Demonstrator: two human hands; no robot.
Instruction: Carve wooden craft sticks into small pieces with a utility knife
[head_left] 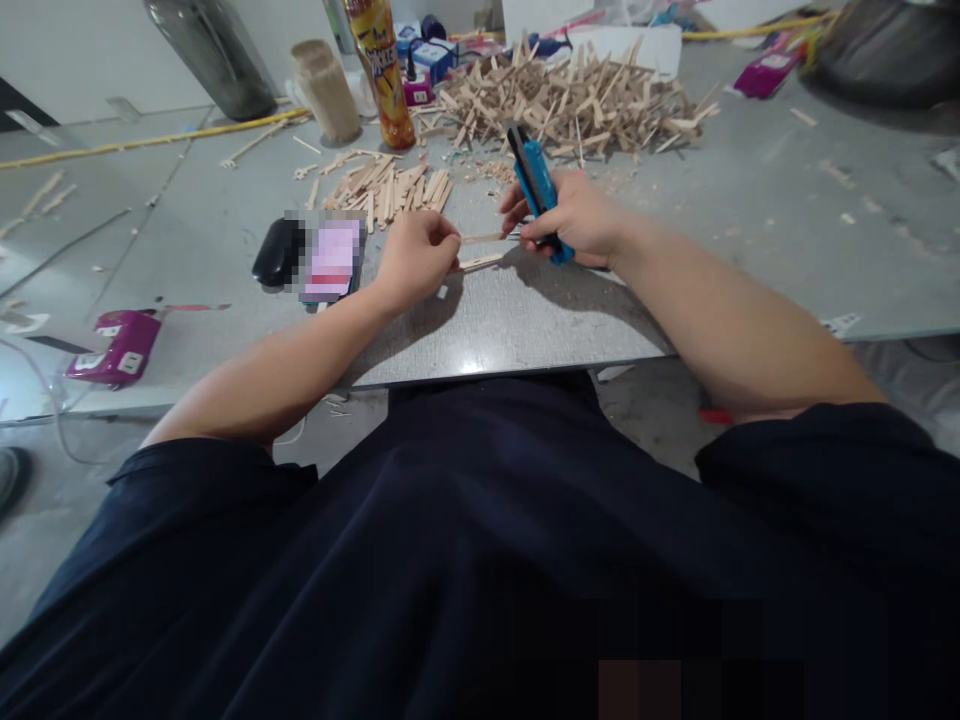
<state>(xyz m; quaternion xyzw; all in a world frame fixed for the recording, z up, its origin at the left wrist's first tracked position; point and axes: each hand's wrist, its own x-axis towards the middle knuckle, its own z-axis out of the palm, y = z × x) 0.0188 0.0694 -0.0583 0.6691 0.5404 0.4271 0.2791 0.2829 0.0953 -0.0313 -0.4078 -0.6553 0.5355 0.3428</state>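
My left hand (pixel 424 255) is closed, thumb and fingers pinching one end of a thin wooden stick (pixel 480 240). A second wooden stick (pixel 481 262) shows just below it, near the same fingertips; whether it is held too I cannot tell. Wrapped in my right hand (pixel 581 215) is a blue-and-black hand tool (pixel 538 185), tilted upright, its exact kind unclear. The right fingertips are close to the far end of the pinched stick, beside a small thin shiny part. Behind my left hand lies a small pile of flat wooden sticks (pixel 390 190).
A large heap of wooden pieces (pixel 577 105) lies at the back. Left of it stand an orange drink bottle (pixel 381 75) and a beige-filled jar (pixel 326 95). A phone (pixel 331 258), a black case (pixel 279 252) and a purple object (pixel 120 345) lie leftward. The table's front edge (pixel 487 376) is close.
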